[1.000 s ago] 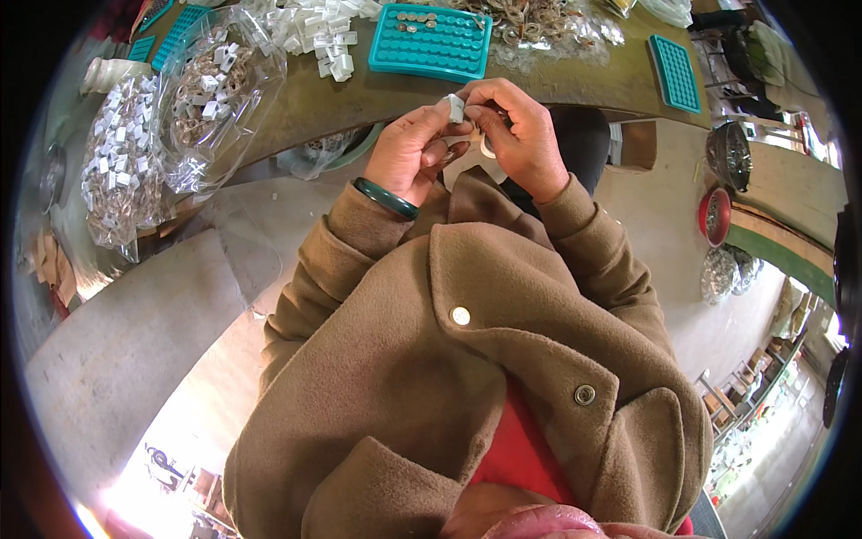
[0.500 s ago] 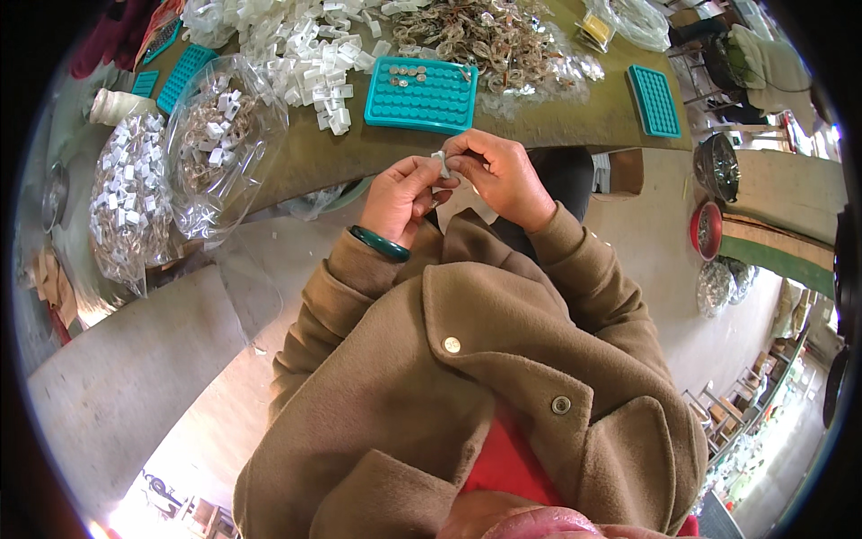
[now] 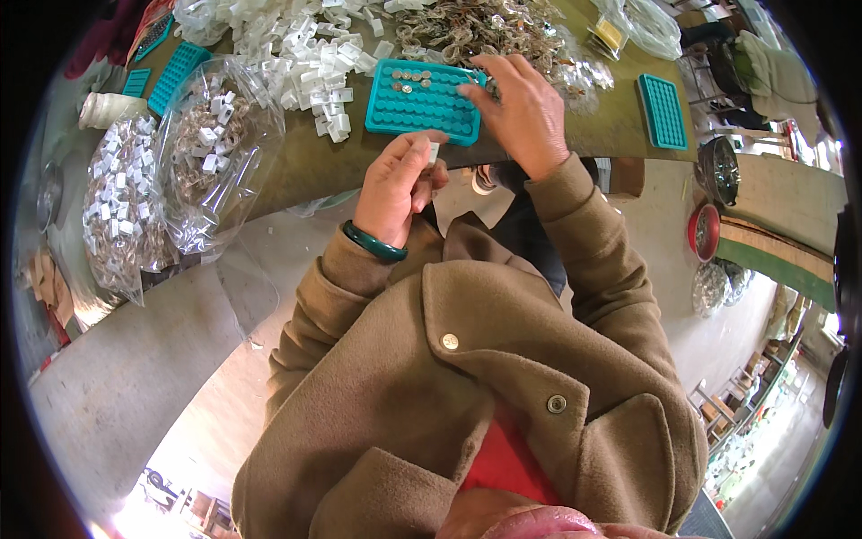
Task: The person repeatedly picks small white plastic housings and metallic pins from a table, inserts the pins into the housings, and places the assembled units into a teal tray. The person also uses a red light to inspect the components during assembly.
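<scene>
My left hand [image 3: 395, 187] is closed, with a small white plastic piece [image 3: 435, 153] pinched at the fingertips just off the table's front edge. My right hand [image 3: 528, 112] reaches over the right end of a teal tray [image 3: 382, 123] of round pockets. Its thumb and forefinger are apart, on either side of a small thin item [image 3: 470, 77] at the tray's far right corner, too small to name. Several small round silvery discs [image 3: 413, 77] sit in the tray's far left pockets.
White plastic pieces [image 3: 305, 72] are heaped left of the tray, brownish clear parts [image 3: 467, 31] behind it. Filled clear bags [image 3: 215, 144] hang over the table's left edge. Another teal tray [image 3: 663, 112] lies at the right end. A red basin [image 3: 705, 231] stands farther right.
My hands have parted. The right one has let go of the white piece and moved up to the tray's far right corner, while the left keeps the piece, slightly lower.
</scene>
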`<state>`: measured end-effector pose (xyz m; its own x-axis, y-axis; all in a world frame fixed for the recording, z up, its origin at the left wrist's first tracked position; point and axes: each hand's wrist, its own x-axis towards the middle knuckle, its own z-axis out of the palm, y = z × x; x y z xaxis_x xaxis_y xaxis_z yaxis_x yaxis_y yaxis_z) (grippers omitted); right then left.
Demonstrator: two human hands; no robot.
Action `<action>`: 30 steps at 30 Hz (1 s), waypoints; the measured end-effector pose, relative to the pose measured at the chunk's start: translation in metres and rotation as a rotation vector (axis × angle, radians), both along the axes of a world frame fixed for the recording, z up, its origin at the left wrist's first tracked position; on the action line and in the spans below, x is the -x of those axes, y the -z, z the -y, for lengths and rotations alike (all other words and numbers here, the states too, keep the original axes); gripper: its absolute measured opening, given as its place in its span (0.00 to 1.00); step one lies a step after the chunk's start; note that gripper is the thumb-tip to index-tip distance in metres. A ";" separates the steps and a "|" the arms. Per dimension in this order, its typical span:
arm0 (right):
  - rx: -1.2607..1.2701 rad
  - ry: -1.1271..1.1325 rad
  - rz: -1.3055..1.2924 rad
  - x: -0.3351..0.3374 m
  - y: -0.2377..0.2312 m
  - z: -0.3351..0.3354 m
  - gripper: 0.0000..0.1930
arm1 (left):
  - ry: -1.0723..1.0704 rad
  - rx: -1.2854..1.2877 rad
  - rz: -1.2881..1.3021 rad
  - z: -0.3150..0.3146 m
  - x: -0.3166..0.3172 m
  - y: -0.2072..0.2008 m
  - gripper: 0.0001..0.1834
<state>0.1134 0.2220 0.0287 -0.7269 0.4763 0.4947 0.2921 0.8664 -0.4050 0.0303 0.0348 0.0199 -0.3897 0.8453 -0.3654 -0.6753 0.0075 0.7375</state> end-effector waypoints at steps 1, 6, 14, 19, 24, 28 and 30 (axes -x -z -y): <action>-0.014 0.005 0.029 0.003 0.003 0.000 0.11 | 0.004 0.026 -0.027 0.000 0.001 0.001 0.13; -0.015 0.027 -0.009 0.009 0.012 -0.006 0.11 | -0.020 -0.034 -0.347 -0.001 0.000 0.002 0.11; 0.754 0.067 -0.309 0.020 0.012 -0.024 0.10 | -0.142 -0.015 0.026 -0.003 0.015 -0.002 0.07; 0.964 -0.050 -0.433 0.037 0.008 -0.025 0.10 | -0.173 -0.041 -0.037 0.000 0.026 -0.004 0.07; 0.785 -0.105 -0.357 0.044 0.006 -0.018 0.11 | -0.326 0.116 -0.500 -0.009 0.052 -0.020 0.12; 0.993 -0.164 -0.447 0.039 -0.003 -0.008 0.12 | -0.305 -0.019 -0.607 -0.016 0.070 -0.036 0.10; 0.987 -0.230 -0.405 0.032 -0.013 0.000 0.12 | -0.288 -0.081 -0.815 -0.020 0.062 -0.039 0.13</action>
<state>0.0814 0.2223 0.0415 -0.7184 0.6686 0.1920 -0.1470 0.1238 -0.9813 -0.0317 0.0551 0.0585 -0.7068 0.6847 0.1776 0.0962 -0.1557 0.9831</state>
